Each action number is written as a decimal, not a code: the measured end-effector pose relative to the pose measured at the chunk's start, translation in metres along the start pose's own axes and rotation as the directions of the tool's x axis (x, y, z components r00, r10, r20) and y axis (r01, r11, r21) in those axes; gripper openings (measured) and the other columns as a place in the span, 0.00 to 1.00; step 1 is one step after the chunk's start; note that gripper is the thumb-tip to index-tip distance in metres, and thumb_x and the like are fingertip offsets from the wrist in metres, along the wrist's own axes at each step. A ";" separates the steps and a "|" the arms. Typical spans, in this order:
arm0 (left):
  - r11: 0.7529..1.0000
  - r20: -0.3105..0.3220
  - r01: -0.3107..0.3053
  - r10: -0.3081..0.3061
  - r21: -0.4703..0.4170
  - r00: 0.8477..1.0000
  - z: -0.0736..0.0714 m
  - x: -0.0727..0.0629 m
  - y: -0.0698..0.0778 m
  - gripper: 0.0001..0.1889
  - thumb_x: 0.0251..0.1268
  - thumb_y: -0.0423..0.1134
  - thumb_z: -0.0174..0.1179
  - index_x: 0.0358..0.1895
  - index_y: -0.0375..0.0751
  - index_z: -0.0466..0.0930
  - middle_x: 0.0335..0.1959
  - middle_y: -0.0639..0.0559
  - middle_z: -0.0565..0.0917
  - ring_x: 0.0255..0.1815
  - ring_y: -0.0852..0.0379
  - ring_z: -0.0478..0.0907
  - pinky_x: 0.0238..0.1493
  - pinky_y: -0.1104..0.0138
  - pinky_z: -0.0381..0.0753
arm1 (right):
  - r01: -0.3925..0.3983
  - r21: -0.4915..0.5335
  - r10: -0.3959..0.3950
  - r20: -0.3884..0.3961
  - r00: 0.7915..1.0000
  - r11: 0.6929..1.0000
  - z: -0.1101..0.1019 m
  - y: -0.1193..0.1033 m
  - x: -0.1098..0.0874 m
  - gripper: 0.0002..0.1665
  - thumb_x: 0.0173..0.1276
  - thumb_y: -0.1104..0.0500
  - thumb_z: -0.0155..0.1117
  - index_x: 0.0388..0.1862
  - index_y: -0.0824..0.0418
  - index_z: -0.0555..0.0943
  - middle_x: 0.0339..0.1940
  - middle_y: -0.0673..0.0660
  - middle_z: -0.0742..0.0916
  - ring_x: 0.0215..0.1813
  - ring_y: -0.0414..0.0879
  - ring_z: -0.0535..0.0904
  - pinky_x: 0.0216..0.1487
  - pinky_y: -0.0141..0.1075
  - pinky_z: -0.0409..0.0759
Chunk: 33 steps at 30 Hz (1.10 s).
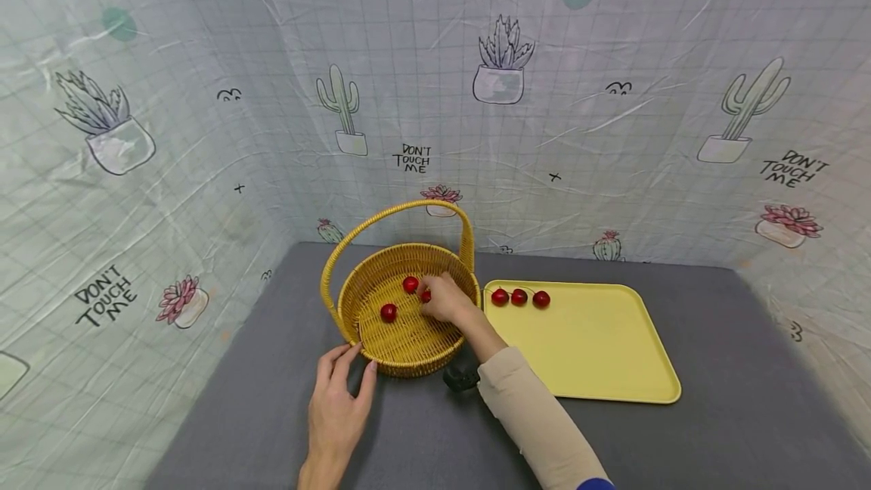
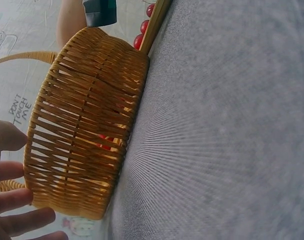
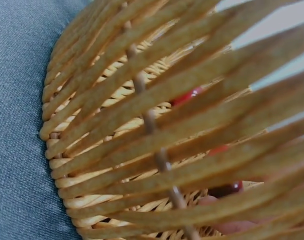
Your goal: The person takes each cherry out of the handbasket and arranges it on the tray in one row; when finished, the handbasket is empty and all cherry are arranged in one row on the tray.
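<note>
Patterned cloth (image 1: pixel 578 157) backs a grey table (image 1: pixel 252 399). The left hand (image 1: pixel 336 403), fingers spread, touches the basket (image 1: pixel 408 369), probably steadying it. Inside it, the right hand (image 1: pixel 447 299) is at one cherry (image 1: pixel 426 296), whether pinching I cannot tell, near two more. Right of the basket, a tray (image 1: pixel 599 339) holds three cherries (image 1: pixel 519 297).

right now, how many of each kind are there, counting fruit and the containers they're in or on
Cherries: 6 (3 inside the wicker basket, 3 on the yellow tray)
Wicker basket: 1
Yellow tray: 1
Total: 8
</note>
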<state>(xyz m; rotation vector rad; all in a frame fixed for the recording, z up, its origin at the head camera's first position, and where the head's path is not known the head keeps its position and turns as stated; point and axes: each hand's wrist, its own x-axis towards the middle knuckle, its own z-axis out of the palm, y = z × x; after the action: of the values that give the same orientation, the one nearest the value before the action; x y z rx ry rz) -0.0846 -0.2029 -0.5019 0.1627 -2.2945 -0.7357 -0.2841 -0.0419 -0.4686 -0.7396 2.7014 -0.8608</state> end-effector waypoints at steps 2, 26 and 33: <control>1.000 0.000 -0.001 0.001 -0.001 1.000 0.000 0.000 0.000 0.19 0.59 0.38 0.72 0.54 0.38 0.84 0.52 0.43 0.79 0.47 0.48 0.83 0.40 0.51 0.85 | 0.022 0.008 -0.022 -0.018 1.000 1.000 -0.001 0.000 -0.001 0.10 0.67 0.63 0.68 0.46 0.60 0.82 0.42 0.58 0.82 0.50 0.51 0.71 0.49 0.42 0.74; 1.000 0.005 -0.002 0.002 -0.014 1.000 0.001 0.001 0.000 0.19 0.61 0.37 0.71 0.54 0.37 0.84 0.51 0.42 0.80 0.48 0.45 0.83 0.42 0.50 0.84 | 0.130 0.069 -0.119 -0.133 0.984 0.989 -0.036 -0.001 -0.034 0.19 0.68 0.61 0.67 0.57 0.60 0.78 0.54 0.57 0.79 0.50 0.47 0.78 0.53 0.41 0.80; 1.000 -0.002 -0.014 0.014 -0.017 1.000 0.001 0.000 0.000 0.19 0.61 0.37 0.71 0.54 0.36 0.84 0.51 0.42 0.80 0.47 0.46 0.83 0.41 0.49 0.84 | 0.143 0.081 -0.129 -0.164 0.978 0.986 -0.052 -0.004 -0.048 0.19 0.67 0.63 0.68 0.56 0.61 0.78 0.53 0.57 0.80 0.48 0.48 0.78 0.51 0.42 0.81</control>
<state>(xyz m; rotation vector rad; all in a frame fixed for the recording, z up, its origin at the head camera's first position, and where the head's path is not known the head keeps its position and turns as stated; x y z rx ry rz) -0.0853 -0.2023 -0.5028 0.1393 -2.2842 -0.7473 -0.2596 0.0055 -0.4217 -0.8791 2.7499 -1.1139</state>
